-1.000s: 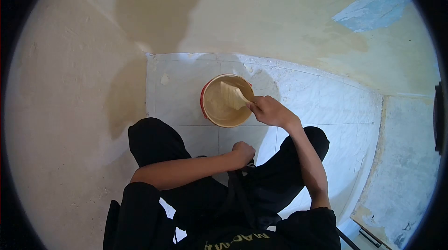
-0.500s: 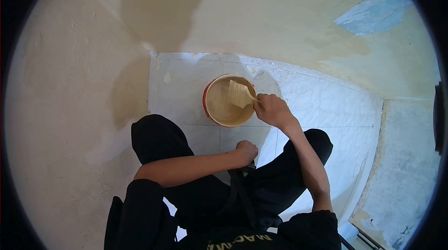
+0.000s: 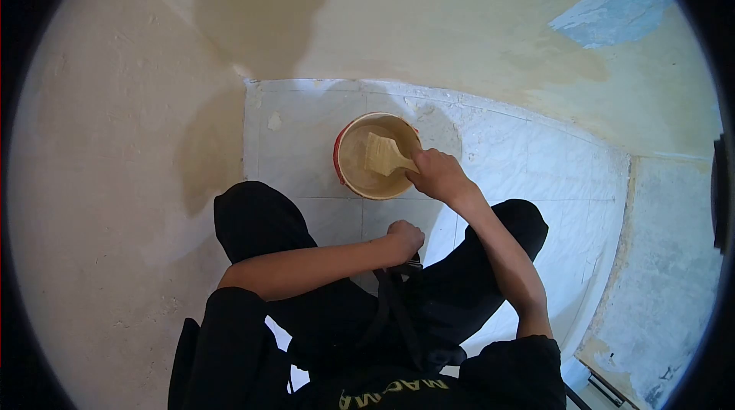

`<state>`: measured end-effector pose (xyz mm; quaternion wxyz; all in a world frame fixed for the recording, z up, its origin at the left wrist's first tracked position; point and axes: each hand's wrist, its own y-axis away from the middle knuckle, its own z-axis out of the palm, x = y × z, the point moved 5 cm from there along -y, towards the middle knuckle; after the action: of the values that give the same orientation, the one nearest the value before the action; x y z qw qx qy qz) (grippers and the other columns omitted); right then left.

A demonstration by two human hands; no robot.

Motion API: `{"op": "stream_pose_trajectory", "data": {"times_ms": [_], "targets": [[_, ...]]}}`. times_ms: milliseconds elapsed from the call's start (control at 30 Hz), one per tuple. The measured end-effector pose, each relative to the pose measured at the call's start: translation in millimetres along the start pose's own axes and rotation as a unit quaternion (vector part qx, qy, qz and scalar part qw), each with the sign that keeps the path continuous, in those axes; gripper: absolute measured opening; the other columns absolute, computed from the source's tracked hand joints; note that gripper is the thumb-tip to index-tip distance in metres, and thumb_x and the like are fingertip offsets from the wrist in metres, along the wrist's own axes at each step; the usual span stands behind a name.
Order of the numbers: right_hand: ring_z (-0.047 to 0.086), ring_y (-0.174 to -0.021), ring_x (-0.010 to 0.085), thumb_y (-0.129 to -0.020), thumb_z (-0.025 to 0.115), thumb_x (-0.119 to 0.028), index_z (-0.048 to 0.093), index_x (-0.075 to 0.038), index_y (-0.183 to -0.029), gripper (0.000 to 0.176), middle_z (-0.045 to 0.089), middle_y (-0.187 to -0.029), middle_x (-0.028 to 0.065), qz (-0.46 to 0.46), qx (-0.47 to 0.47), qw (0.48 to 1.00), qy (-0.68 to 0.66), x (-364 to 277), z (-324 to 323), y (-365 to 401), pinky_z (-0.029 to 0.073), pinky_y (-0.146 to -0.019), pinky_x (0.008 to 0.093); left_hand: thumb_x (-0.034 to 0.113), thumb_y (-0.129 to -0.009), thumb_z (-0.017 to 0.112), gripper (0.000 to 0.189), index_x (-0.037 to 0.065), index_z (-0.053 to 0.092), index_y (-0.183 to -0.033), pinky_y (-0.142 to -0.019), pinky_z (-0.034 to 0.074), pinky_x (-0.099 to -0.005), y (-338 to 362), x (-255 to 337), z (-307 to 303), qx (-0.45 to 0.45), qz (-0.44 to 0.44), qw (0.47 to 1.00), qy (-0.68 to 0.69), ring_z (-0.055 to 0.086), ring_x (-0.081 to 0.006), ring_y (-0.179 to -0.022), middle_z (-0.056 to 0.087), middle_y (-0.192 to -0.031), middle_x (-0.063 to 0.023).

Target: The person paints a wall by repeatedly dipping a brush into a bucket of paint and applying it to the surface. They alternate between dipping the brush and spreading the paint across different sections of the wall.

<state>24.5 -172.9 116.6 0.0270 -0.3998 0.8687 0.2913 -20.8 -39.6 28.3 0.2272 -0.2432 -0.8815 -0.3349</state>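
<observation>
A wide, flat paintbrush [image 3: 385, 156] is gripped at its handle by my right hand [image 3: 442, 179], fingers closed beside the bucket's right rim. Its pale, coated bristles point left over the inside of a round bucket [image 3: 338, 156] with a red outer side and a cream-smeared rim. Pale liquid [image 3: 354, 151] lies in the bucket. My left hand [image 3: 404, 242] is closed in a fist between my knees, just below the bucket; what its fingers hold, if anything, is hidden.
White marbled tiles [image 3: 295, 127] make up the floor under the bucket. A beige wall [image 3: 429, 19] runs along the far side, with a bluish peeled patch [image 3: 616, 4], and another wall [image 3: 115, 180] rises at the left. My bent knees flank the bucket's near side.
My right hand has tilted the paintbrush and shifted it slightly left within the bucket, so its broad side shows more. My left hand remains closed in about the same place.
</observation>
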Motion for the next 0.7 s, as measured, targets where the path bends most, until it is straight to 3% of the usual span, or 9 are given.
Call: {"op": "stream_pose_trajectory", "data": {"times_ms": [167, 233, 333, 433, 533, 700], "targets": [[0.063, -0.08, 0.034, -0.079, 0.061, -0.027, 0.046, 0.004, -0.115, 0.05, 0.064, -0.081, 0.0194, -0.021, 0.0, 0.999, 0.038, -1, 6, -6, 0.051, -0.067, 0.0422, 0.011, -0.071, 0.063, 0.026, 0.005, 0.058, -0.095, -0.066, 0.051, -0.0393, 5, -1, 3, -0.002, -0.01, 1.0, 0.012, 0.064, -0.029, -0.081, 0.065, -0.086, -0.0131], [0.063, -0.078, 0.0332, -0.079, 0.06, -0.028, 0.051, 0.003, -0.108, 0.043, 0.064, -0.08, 0.0181, -0.015, 0.03, 0.998, 0.058, -5, 2, -5, 0.051, -0.065, 0.042, 0.011, -0.073, 0.063, 0.019, 0.007, 0.068, -0.09, -0.065, 0.054, -0.0367, 12, 2, 0, 0.039, -0.002, 0.999, -0.003, 0.066, -0.0247, -0.083, 0.068, -0.094, -0.0079], [0.062, -0.076, 0.0361, -0.082, 0.059, -0.032, 0.056, 0.001, -0.095, 0.035, 0.063, -0.077, 0.0211, 0.006, 0.009, 0.999, 0.038, -6, -4, -6, 0.049, -0.067, 0.0455, 0.011, -0.073, 0.062, 0.018, 0.007, 0.068, -0.09, -0.066, 0.054, -0.0365, 19, 1, -5, 0.014, -0.022, 1.0, -0.003, 0.066, -0.0246, -0.083, 0.068, -0.094, -0.0079], [0.063, -0.075, 0.0335, -0.081, 0.057, -0.029, 0.057, 0.0, -0.084, 0.029, 0.063, -0.077, 0.0188, 0.017, 0.036, 0.999, 0.032, -10, -8, -7, 0.051, -0.065, 0.0429, 0.011, -0.073, 0.063, 0.017, 0.008, 0.069, -0.089, -0.066, 0.054, -0.037, 15, -2, -2, 0.026, -0.018, 0.999, 0.005, 0.066, -0.0248, -0.083, 0.068, -0.093, -0.0081], [0.063, -0.075, 0.0337, -0.08, 0.054, -0.026, 0.057, 0.0, -0.083, 0.026, 0.063, -0.074, 0.0188, 0.006, 0.036, 0.999, 0.023, -13, -11, -4, 0.05, -0.066, 0.0427, 0.013, -0.07, 0.064, 0.026, 0.004, 0.06, -0.094, -0.066, 0.051, -0.0389, 11, -7, 7, 0.015, -0.004, 0.999, 0.029, 0.064, -0.0292, -0.082, 0.065, -0.087, -0.0134], [0.063, -0.074, 0.0355, -0.078, 0.053, -0.022, 0.057, 0.001, -0.081, 0.023, 0.063, -0.074, 0.0214, 0.002, -0.003, 1.0, 0.03, -11, -8, -5, 0.05, -0.066, 0.0448, 0.013, -0.07, 0.064, 0.024, 0.005, 0.06, -0.092, -0.065, 0.052, -0.0392, 5, -4, 10, 0.006, -0.015, 1.0, 0.024, 0.065, -0.0287, -0.081, 0.066, -0.086, -0.0123]]}}
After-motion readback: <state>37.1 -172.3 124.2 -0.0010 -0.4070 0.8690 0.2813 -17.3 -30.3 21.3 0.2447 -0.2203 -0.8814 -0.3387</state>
